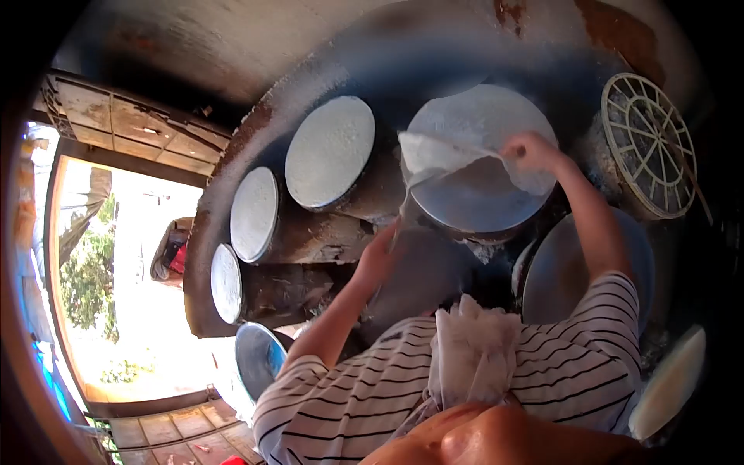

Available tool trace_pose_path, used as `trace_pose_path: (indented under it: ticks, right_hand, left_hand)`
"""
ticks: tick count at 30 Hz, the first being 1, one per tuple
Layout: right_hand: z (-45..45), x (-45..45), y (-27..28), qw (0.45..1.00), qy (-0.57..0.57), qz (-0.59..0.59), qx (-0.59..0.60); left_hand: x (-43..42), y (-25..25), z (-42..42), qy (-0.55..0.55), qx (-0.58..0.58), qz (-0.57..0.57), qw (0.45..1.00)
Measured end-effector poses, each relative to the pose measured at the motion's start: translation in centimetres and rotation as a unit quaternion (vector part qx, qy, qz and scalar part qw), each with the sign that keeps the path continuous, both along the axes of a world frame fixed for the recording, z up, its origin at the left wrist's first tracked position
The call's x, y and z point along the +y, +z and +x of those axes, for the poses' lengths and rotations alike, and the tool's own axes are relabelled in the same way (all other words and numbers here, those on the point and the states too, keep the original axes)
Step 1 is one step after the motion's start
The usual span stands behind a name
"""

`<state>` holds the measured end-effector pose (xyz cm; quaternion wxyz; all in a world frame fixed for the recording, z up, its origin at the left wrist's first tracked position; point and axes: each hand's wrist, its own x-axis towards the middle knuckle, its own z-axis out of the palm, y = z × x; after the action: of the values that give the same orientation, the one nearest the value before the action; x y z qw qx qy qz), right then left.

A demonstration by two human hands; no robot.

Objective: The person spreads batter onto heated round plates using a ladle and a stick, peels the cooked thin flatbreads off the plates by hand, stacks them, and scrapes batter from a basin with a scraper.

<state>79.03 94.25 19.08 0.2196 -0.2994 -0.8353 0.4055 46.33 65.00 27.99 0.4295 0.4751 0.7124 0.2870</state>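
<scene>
Pinching thin, translucent white, wrinkled sheet [426, 153] in right grip [531, 153]; draped leftward from there, over smooth, round, grey-white drum top [480, 208]. Curled at left grip [377, 257], near narrow, pale strip [404, 201] hanging below sheet; cannot tell whether pinching it. To left of left grip, chalky, flat, off-white discs [331, 153]. To right of right grip, cream, round, spoked lattice frame [659, 142].

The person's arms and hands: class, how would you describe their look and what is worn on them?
Short white sleeves with thin dark stripes cover the upper arms. The forearms are bare. Neither the left hand nor the right hand wears a glove.
</scene>
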Motion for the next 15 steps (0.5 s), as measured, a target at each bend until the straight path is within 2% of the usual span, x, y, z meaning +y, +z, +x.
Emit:
trace_pose_path:
  ticks: [1,3,4,6,7,8,9,10,11,12,14,15]
  right_hand:
    - [1.2,-2.1,2.6,1.000,0.012,-0.008,-0.015]
    - [4.1,-4.9,4.4,0.996,0.022,-0.065,-0.052]
    - [6.2,-5.0,4.4,0.993,0.017,-0.094,-0.071]
    - [6.4,-5.4,4.4,0.972,-0.094,-0.184,-0.115]
    - [5.5,-5.5,1.9,0.988,-0.095,-0.108,-0.051]
    - [4.9,-4.8,-0.1,0.996,-0.092,-0.020,0.008]
    - [4.9,-5.9,1.5,0.997,-0.069,-0.017,-0.004]
    - [4.3,-8.4,3.3,0.999,-0.031,-0.017,-0.018]
    - [5.2,-10.5,5.7,0.998,-0.038,-0.050,-0.027]
    - [6.0,-11.5,5.8,0.996,-0.049,-0.067,-0.019]
    - [7.6,-12.7,3.8,0.984,-0.143,-0.104,0.013]
    - [7.4,-13.0,2.6,0.977,-0.184,-0.110,0.014]
  left_hand:
    - [-1.0,-2.4,-1.8,-0.037,0.056,0.089,0.994]
    - [-2.5,-1.7,-2.8,-0.010,0.043,0.061,0.997]
    - [-1.4,1.5,-2.5,0.051,-0.020,-0.041,0.998]
    - [-0.7,2.8,-1.7,0.104,-0.055,-0.154,0.981]
    - [0.2,1.9,-0.7,0.093,-0.032,-0.151,0.984]
    - [0.5,-0.4,-0.5,0.042,-0.013,-0.062,0.997]
    - [0.6,-2.7,-0.4,-0.007,0.009,0.029,1.000]
    - [1.3,-4.5,-0.9,-0.052,0.024,0.069,0.996]
    - [0.4,-5.9,-1.7,-0.074,0.043,0.100,0.991]
    - [-1.6,-6.6,-2.5,-0.075,0.068,0.129,0.986]
    - [-0.6,-5.4,-1.4,-0.049,-0.018,0.046,0.998]
    - [0.0,-2.4,0.3,-0.063,-0.006,0.022,0.998]
